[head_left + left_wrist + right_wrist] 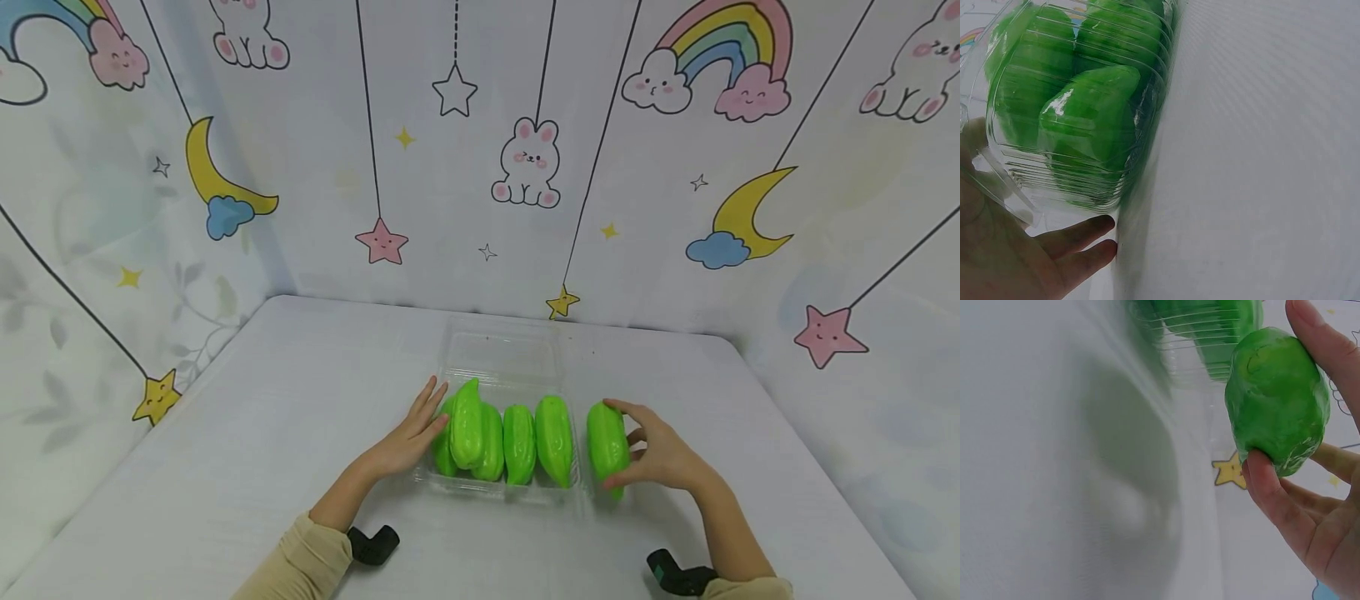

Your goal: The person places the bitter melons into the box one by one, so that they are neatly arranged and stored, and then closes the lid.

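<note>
My right hand holds a bright green, ribbed, elongated toy vegetable between thumb and fingers, just right of a clear plastic box. The right wrist view shows this toy vegetable above the table, with the thumb on one side and fingertips on the other. Inside the box lie several similar green toy vegetables side by side; one at the left sits on top of others. My left hand is at the box's left side, fingers straight. In the left wrist view, the box wall is beside that hand.
The box's clear lid lies opened toward the back. A white cloth covers the table. Behind it stands a white backdrop printed with rabbits, stars and moons. Black wrist devices sit at both wrists.
</note>
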{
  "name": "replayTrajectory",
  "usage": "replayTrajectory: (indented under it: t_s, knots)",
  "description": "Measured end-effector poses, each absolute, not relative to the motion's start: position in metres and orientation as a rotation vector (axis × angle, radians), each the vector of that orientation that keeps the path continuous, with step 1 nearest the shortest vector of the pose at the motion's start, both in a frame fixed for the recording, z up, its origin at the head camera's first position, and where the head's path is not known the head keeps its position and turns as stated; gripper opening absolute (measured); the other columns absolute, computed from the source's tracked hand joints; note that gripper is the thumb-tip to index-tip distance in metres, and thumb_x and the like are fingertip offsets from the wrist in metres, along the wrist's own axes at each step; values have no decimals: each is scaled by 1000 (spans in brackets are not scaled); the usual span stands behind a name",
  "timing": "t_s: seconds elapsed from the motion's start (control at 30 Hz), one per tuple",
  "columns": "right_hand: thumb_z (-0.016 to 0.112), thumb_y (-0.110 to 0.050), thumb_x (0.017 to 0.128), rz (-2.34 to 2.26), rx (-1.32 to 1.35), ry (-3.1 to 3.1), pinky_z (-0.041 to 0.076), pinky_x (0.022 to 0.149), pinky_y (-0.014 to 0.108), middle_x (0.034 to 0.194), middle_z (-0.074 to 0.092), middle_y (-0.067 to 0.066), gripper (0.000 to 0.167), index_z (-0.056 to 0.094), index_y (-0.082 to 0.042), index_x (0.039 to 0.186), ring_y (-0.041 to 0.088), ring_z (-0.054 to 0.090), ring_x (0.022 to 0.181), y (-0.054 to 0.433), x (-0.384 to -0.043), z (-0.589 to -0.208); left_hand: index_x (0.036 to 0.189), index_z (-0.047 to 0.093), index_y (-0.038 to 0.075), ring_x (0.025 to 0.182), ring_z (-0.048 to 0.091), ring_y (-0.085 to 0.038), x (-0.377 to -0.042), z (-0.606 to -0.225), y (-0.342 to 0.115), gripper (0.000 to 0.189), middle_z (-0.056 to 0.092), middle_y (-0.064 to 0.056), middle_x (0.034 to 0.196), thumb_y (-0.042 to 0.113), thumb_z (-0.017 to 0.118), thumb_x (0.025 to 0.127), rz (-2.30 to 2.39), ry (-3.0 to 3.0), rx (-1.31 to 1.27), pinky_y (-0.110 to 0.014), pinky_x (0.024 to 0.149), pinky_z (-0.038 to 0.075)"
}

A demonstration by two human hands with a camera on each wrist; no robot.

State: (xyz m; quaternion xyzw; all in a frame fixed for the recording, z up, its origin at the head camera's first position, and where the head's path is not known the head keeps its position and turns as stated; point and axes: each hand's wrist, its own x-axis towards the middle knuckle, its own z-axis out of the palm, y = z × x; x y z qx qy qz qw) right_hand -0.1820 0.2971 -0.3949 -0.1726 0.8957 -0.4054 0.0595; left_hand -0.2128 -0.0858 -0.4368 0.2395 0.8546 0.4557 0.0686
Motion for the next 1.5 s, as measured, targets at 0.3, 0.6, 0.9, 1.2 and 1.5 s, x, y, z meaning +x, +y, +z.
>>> replayTrajectory:
  t_s: [0.3,0.6,0.9,1.2,1.5]
  knots:
    - [90,-25,51,-1248,-544,2706,52,68,28,130,34,19,110,30,-6,141,25,56,85,298,-183,-385,148,8,13,138,-3,-32,-213,-436,-86,58,-10,-7,152,38,29,100,1367,2582,711,-61,102,14]
    - [90,-28,50,-1231,-562,2760,52,68,27,127,38,16,108,33,-9,139,23,56,84,290,-184,-378,148,8,13,138,-3,-32,-213,-436,-86,57,-10,-7,152,36,29,101,1371,2576,716,-60,103,14]
    - [90,-27,52,-1224,-575,2758,52,68,26,126,38,15,106,33,-8,140,22,56,84,282,-185,-371,148,7,12,138,-4,-31,-214,-437,-86,57,-10,-7,152,36,29,101,1374,2574,728,-60,103,14]
    - [89,-27,55,-1231,-600,2747,52,68,26,127,38,18,103,34,-7,139,20,56,84,274,-184,-368,148,7,13,138,-4,-31,-214,-438,-86,57,-11,-8,152,35,29,101,1375,2565,734,-59,103,14]
    - [89,-24,55,-1272,-648,2712,52,68,28,129,37,17,102,34,-7,139,22,54,82,263,-187,-365,148,7,14,138,-4,-31,-214,-437,-86,57,-10,-9,152,36,29,101,1375,2566,723,-60,103,14]
